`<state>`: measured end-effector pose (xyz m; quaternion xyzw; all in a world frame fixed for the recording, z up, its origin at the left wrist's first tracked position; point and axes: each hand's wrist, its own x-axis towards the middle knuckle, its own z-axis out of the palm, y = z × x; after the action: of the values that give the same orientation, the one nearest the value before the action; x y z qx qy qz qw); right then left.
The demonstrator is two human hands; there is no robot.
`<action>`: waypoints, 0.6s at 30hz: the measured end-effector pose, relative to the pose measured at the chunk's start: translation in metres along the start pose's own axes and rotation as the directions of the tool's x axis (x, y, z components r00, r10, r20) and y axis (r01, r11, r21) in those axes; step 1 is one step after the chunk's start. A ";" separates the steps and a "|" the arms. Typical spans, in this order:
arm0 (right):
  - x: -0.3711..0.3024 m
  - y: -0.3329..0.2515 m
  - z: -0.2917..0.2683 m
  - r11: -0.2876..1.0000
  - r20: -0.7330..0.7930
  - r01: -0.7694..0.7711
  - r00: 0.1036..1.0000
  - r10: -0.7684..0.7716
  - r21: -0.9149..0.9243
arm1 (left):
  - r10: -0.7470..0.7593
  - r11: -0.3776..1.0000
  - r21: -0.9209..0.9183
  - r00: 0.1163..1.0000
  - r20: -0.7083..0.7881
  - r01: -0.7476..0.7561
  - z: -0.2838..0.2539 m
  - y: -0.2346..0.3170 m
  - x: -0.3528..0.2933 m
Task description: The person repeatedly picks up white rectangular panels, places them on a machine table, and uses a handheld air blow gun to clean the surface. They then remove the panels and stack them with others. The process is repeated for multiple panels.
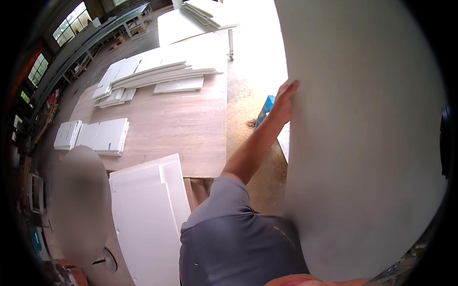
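Note:
A large white panel (367, 128) stands on edge and fills the right half of the view. My left arm, in a short grey sleeve, reaches up to its left edge. There my left hand (286, 99) holds the panel's edge; part of the hand is turned from view, so its exact grip is not fully visible. My right hand does not show. A strip of skin lies along the lower rim, but I cannot make out a hand in it. Just behind my left wrist is a bright blue item (265, 111), partly covered by the arm.
A wood-toned table (176, 128) on the left bears stacked white boards (148, 74) and two shorter piles (102, 136). Larger white panels (148, 214) lean near my left side. Sawdust covers the floor (241, 114). Another table (171, 28) with boards stands farther back.

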<state>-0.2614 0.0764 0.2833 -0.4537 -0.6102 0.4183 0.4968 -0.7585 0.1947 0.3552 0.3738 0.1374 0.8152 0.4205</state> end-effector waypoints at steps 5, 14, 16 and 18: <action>-0.006 0.001 -0.021 0.999 0.038 0.015 0.999 -0.017 0.042 | -0.041 0.993 -0.090 0.949 0.314 0.073 0.118 -0.024 -0.056; -0.023 -0.009 -0.048 0.997 -0.027 0.057 0.998 -0.056 0.042 | -0.392 0.899 -0.147 0.908 0.148 0.412 0.133 -0.121 -0.180; -0.027 -0.013 -0.056 0.998 -0.053 0.058 0.997 -0.058 0.012 | -0.369 0.901 -0.204 0.924 0.099 0.382 0.137 -0.121 -0.182; -0.030 -0.015 -0.059 0.999 -0.081 0.053 0.995 -0.053 -0.009 | -0.403 0.882 -0.233 0.912 0.075 0.409 0.124 -0.125 -0.173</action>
<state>-0.2020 0.0471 0.3005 -0.4555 -0.6029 0.3842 0.5305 -0.5319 0.1233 0.2874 0.2925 0.1064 0.7150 0.6260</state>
